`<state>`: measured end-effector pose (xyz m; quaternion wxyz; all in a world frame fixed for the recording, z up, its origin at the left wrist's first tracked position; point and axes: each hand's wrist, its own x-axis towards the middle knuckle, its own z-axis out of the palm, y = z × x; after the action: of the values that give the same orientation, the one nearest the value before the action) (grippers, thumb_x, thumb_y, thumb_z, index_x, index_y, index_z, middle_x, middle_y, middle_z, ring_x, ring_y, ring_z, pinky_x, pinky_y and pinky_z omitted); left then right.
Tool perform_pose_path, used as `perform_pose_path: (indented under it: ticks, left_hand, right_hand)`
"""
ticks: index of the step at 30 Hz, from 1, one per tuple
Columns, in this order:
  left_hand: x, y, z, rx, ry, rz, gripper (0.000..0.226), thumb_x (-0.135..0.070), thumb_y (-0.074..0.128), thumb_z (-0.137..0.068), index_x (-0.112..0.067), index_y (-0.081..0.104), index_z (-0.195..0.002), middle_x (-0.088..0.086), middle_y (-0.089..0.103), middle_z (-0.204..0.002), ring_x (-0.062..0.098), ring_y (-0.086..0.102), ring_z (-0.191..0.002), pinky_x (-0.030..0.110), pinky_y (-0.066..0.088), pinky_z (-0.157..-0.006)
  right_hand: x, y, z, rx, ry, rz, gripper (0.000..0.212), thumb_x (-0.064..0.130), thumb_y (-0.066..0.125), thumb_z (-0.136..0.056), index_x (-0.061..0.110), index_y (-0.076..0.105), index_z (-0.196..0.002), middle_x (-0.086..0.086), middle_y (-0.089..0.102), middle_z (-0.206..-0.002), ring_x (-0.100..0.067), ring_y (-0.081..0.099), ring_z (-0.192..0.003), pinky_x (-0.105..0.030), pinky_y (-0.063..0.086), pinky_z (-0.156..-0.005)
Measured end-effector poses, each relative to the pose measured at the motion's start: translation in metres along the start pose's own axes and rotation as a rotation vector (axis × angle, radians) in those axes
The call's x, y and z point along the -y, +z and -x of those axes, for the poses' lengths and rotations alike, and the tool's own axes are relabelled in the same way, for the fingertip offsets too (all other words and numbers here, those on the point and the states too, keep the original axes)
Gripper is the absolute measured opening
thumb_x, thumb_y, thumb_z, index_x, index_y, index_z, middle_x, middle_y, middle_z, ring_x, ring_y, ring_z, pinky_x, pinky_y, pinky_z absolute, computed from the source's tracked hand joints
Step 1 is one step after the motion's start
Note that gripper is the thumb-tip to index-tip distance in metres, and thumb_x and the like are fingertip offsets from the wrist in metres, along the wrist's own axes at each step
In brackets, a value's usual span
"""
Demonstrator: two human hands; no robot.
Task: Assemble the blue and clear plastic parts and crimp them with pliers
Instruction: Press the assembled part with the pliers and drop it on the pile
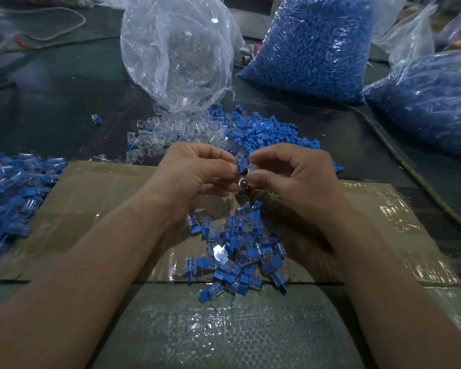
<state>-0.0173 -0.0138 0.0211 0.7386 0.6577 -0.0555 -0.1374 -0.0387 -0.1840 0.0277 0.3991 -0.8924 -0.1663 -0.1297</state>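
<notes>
Seen from the head camera, the dark work surface (64, 83) ran across the whole frame. A flattened brown cardboard sheet (96, 187), patched with glossy clear tape, lay on it in front of the person. Nearer the bottom edge lay a grey woven plastic sheet (224, 328). A pale cord (51, 35) looped at the far left, and a dark cable (399, 155) ran along the right side.

At the back, a crumpled clear plastic bag (176, 49) lay on its side, holding transparent parts. Loose clear plastic parts (171, 129) were spilled from its mouth onto the surface. Touching them on the right lay a pile of loose blue plastic parts (266, 129). Behind that stood a large clear bag packed with blue parts (312, 43), and a second such bag of blue parts (431, 102) lay at the right edge.

A heap of joined blue-and-clear pieces (14, 187) covered the left end of the cardboard. Another heap of joined pieces (237, 251) lay in the middle, below the hands.

Both hands met above the cardboard's far edge. The left hand (197, 171) and the right hand (293, 179) had their fingers curled, thumb and forefinger of each pinching a small blue and clear plastic piece (241, 166) between them. A shiny metal tip (242, 182) showed just beneath the fingertips; what it belonged to could not be told.
</notes>
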Motion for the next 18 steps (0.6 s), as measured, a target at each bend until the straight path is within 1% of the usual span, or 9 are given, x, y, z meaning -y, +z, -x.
perform_pose_path:
  ticks: [3,4,6,7,9,11,13,16,18]
  left_hand:
    - [-0.001,-0.003,-0.001,-0.030,0.005,0.043,0.018,-0.007,0.065,-0.054,-0.003,0.060,-0.072,0.006,0.066,-0.057,0.014,0.063,-0.049,0.018,0.051,-0.046]
    - [-0.002,-0.004,-0.001,-0.036,0.006,0.054,0.019,-0.007,0.065,-0.054,-0.003,0.060,-0.072,0.006,0.066,-0.057,0.014,0.063,-0.049,0.018,0.051,-0.047]
    - [-0.002,-0.004,-0.001,-0.044,0.009,0.066,0.017,-0.006,0.065,-0.056,-0.003,0.060,-0.072,0.006,0.066,-0.057,0.014,0.063,-0.049,0.018,0.052,-0.047]
    - [-0.002,-0.004,-0.001,-0.049,0.011,0.070,0.016,-0.006,0.065,-0.057,-0.003,0.060,-0.071,0.006,0.066,-0.057,0.014,0.063,-0.049,0.018,0.052,-0.047]
    - [-0.001,-0.004,-0.001,-0.064,0.013,0.077,0.014,-0.004,0.066,-0.059,-0.003,0.060,-0.072,0.006,0.066,-0.057,0.015,0.063,-0.049,0.018,0.052,-0.047]
    - [-0.001,-0.004,-0.001,-0.071,0.011,0.079,0.012,-0.003,0.066,-0.061,-0.003,0.060,-0.072,0.007,0.066,-0.057,0.015,0.064,-0.050,0.018,0.052,-0.047]
    - [-0.001,-0.003,-0.001,-0.072,0.009,0.078,0.017,-0.006,0.066,-0.056,-0.003,0.061,-0.072,0.007,0.066,-0.058,0.015,0.064,-0.050,0.018,0.052,-0.047]
    - [0.000,-0.004,-0.002,-0.070,0.003,0.079,0.019,-0.007,0.066,-0.054,-0.002,0.061,-0.072,0.007,0.067,-0.058,0.015,0.064,-0.051,0.019,0.052,-0.047]
    - [-0.001,-0.004,-0.003,-0.068,-0.002,0.078,0.019,-0.007,0.066,-0.055,-0.002,0.061,-0.073,0.007,0.067,-0.059,0.016,0.064,-0.051,0.019,0.052,-0.047]
  right_hand:
    - [-0.013,-0.019,0.000,0.050,0.187,0.079,0.032,0.035,0.074,-0.067,0.031,0.063,-0.097,0.026,0.057,-0.081,0.013,0.056,-0.078,0.003,0.040,-0.070]
    - [-0.016,-0.025,-0.001,0.084,0.239,0.112,0.035,0.040,0.074,-0.064,0.034,0.061,-0.096,0.026,0.056,-0.082,0.017,0.053,-0.078,0.004,0.038,-0.067]
    - [-0.021,-0.035,-0.001,0.189,0.337,0.165,0.046,0.054,0.071,-0.055,0.039,0.056,-0.096,0.028,0.053,-0.087,0.017,0.049,-0.080,-0.002,0.036,-0.062]
    - [-0.022,-0.038,-0.001,0.267,0.377,0.190,0.058,0.061,0.067,-0.048,0.039,0.054,-0.099,0.028,0.050,-0.091,0.012,0.048,-0.085,-0.007,0.033,-0.064]
    - [-0.023,-0.039,0.000,0.446,0.423,0.270,0.083,0.068,0.061,-0.035,0.037,0.050,-0.112,0.025,0.043,-0.097,0.001,0.045,-0.092,-0.018,0.035,-0.073]
    - [-0.024,-0.037,-0.001,0.569,0.431,0.361,0.095,0.068,0.061,-0.032,0.036,0.045,-0.120,0.020,0.038,-0.100,-0.006,0.041,-0.098,-0.028,0.036,-0.083]
    - [-0.024,-0.036,-0.002,0.581,0.436,0.382,0.089,0.065,0.063,-0.033,0.038,0.044,-0.116,0.020,0.036,-0.100,-0.006,0.039,-0.096,-0.030,0.036,-0.084]
    - [-0.024,-0.036,-0.002,0.553,0.447,0.336,0.076,0.063,0.065,-0.034,0.041,0.045,-0.104,0.022,0.038,-0.098,-0.001,0.039,-0.089,-0.029,0.036,-0.079]
    - [-0.025,-0.036,-0.002,0.542,0.439,0.334,0.070,0.062,0.069,-0.038,0.042,0.046,-0.101,0.022,0.039,-0.097,0.000,0.040,-0.088,-0.026,0.036,-0.073]
